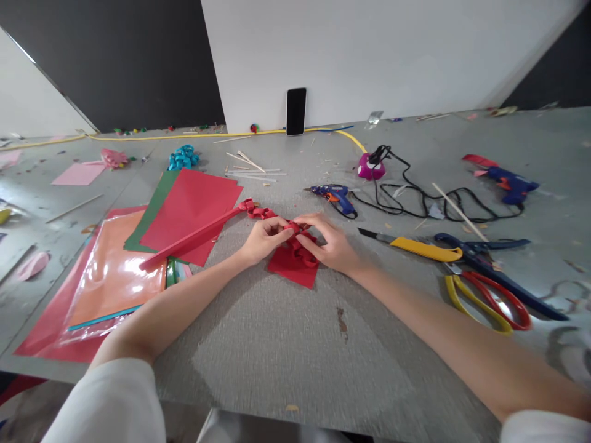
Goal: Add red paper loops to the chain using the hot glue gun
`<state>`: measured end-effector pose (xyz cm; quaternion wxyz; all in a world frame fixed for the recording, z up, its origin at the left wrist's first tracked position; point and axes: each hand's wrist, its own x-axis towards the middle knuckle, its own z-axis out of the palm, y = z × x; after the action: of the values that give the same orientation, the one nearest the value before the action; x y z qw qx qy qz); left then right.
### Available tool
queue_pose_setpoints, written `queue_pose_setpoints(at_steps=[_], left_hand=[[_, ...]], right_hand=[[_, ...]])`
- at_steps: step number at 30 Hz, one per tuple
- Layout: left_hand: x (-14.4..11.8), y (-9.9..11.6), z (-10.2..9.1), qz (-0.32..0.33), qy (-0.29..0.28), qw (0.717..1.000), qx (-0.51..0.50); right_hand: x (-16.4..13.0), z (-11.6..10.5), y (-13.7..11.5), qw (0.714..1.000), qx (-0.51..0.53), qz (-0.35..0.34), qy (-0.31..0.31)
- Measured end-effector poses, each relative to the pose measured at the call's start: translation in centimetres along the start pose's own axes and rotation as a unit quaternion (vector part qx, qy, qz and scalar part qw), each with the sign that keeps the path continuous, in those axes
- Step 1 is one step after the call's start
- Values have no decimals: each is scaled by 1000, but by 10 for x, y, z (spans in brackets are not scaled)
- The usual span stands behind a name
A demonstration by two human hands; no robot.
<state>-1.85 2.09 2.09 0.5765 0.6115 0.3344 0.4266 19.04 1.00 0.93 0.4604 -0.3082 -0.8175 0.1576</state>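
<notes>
left hand (264, 240), right hand (333, 245): fingers clamped on curled red paper strip (253, 210); tail (196, 237) toward left edge of desk (277, 344) could snag, uncurling it.

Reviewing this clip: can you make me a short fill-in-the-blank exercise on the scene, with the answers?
1. The left hand and right hand hold curled paper coloured ____.
2. The knife has a handle coloured ____.
3. Standing upright against the wall is a ____.
4. Partly covered by the red sheet is a sheet coloured ____.

Missing words: red; yellow; phone; green.
</notes>
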Motion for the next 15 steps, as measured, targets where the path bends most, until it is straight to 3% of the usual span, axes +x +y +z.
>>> queue_pose_setpoints(at_steps=[5, 15], left_hand=[[-1, 2, 1, -12, -24, 999, -16], [2, -2, -2, -20, -22, 1000, -7]], right_hand=[[-3, 2, 4, 1000, 7, -25, 4], [0, 3, 4, 999, 1, -48, 5]])
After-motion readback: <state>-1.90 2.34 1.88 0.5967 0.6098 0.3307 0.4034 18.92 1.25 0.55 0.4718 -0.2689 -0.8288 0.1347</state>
